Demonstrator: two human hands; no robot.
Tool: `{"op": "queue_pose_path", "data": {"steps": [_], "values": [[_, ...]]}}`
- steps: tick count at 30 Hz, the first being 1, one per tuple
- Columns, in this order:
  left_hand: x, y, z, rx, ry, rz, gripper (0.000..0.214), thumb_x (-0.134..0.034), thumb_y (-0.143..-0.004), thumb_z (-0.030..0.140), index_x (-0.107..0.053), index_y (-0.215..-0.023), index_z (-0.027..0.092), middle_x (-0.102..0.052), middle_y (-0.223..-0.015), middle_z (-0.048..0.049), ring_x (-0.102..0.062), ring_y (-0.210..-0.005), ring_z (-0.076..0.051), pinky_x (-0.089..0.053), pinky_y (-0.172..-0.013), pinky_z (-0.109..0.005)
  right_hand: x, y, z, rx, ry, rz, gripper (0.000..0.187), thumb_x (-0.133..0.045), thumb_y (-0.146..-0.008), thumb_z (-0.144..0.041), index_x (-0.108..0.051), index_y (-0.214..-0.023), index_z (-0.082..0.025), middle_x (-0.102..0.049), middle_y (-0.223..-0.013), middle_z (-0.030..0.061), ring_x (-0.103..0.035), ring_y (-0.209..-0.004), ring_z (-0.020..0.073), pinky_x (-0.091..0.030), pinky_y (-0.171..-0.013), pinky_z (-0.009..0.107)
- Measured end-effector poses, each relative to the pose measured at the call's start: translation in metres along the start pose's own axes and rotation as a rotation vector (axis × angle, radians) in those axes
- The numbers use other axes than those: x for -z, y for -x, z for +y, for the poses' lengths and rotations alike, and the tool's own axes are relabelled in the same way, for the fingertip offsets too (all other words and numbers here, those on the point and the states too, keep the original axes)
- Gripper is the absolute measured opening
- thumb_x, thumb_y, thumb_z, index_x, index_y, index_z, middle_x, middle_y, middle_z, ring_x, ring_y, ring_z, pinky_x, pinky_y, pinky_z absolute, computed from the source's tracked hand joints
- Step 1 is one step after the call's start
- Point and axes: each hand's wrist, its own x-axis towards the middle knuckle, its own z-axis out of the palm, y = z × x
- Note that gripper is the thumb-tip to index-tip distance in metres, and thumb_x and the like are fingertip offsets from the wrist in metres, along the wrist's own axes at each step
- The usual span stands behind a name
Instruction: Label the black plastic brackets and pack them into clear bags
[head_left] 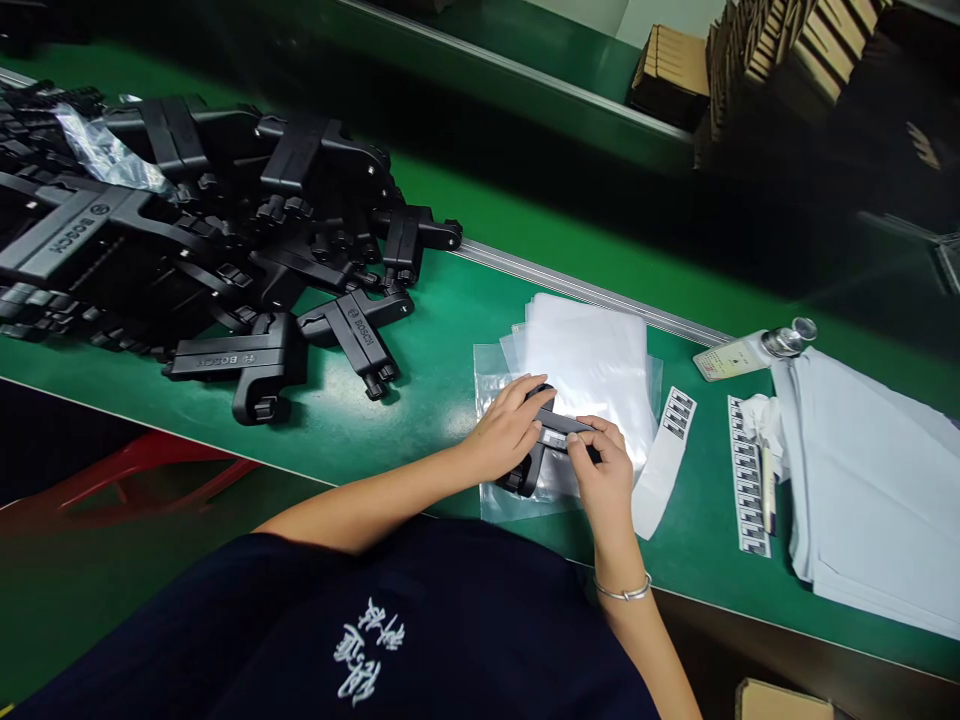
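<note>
Beyond navy shirt (420, 600), left hand (510, 432), right hand (604, 478) hold black part (527, 474) near BOSCH pile (225, 255).

Single head-worn view, looking forward and steeply down from over the near edge of the green worktop (420, 330). It is close: the wearer's dark shirt (420, 640) fills the bottom of the frame, and the left hand (510, 430) and right hand (604, 475) sit just below centre. The frame is rolled, so both worktop edges run diagonally down to the right, from the black parts pile (225, 230) at the left end to the cardboard boxes (750, 50) beyond the far edge.
</note>
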Motion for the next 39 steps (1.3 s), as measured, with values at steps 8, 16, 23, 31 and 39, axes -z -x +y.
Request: {"op": "queue_pose_path", "data": {"steps": [8,16,23,31,39], "values": [[0.026,0.007,-0.022,-0.375,-0.206,-0.263,0.034,-0.043,-0.098,0.027,-0.061,-0.127,0.025,-0.062,-0.135,-0.0054,-0.049,-0.133,-0.025,-0.032,-0.113,-0.051,0.0,-0.002,-0.001,0.029,0.014,-0.012,0.02,-0.058,-0.08,-0.034,-0.062,-0.064,-0.022,-0.068,-0.101,0.0079,-0.058,-0.102,0.0268,-0.038,-0.095,0.048],[0.03,0.0,-0.027,-0.345,-0.217,-0.34,0.035,-0.049,-0.097,0.034,-0.059,-0.13,0.033,-0.059,-0.139,-0.0015,-0.049,-0.134,-0.022,-0.03,-0.113,-0.044,0.009,-0.005,0.007,0.005,-0.153,-0.04,0.027,-0.052,-0.087,-0.034,-0.059,-0.064,-0.021,-0.069,-0.102,0.0084,-0.059,-0.102,0.0253,-0.041,-0.093,0.044],[0.03,0.002,-0.03,-0.364,-0.197,-0.335,0.035,-0.045,-0.098,0.032,-0.058,-0.131,0.032,-0.058,-0.139,-0.003,-0.047,-0.135,-0.022,-0.029,-0.112,-0.043,0.035,-0.01,0.027,-0.164,-0.626,0.081,0.024,-0.057,-0.086,-0.036,-0.054,-0.068,-0.021,-0.07,-0.1,0.0067,-0.061,-0.105,0.0248,-0.043,-0.095,0.044],[0.034,-0.003,-0.032,-0.36,-0.209,-0.393,0.042,-0.046,-0.097,0.036,-0.052,-0.137,0.028,-0.053,-0.144,-0.0073,-0.043,-0.138,-0.026,-0.028,-0.115,-0.048,0.061,0.008,0.04,-0.129,-0.372,0.302,0.02,-0.06,-0.086,-0.04,-0.063,-0.084,-0.02,-0.07,-0.099,0.0076,-0.062,-0.102,0.0249,-0.042,-0.097,0.047],[0.033,-0.006,-0.03,-0.291,-0.153,-0.411,0.057,-0.055,-0.091,0.038,-0.041,-0.146,0.028,-0.04,-0.153,-0.0087,-0.033,-0.144,-0.032,-0.019,-0.118,-0.059,0.062,0.027,0.019,-0.006,-0.127,0.211,0.017,-0.054,-0.091,-0.035,-0.065,-0.091,-0.022,-0.068,-0.102,0.0074,-0.062,-0.104,0.025,-0.046,-0.093,0.044]]}}
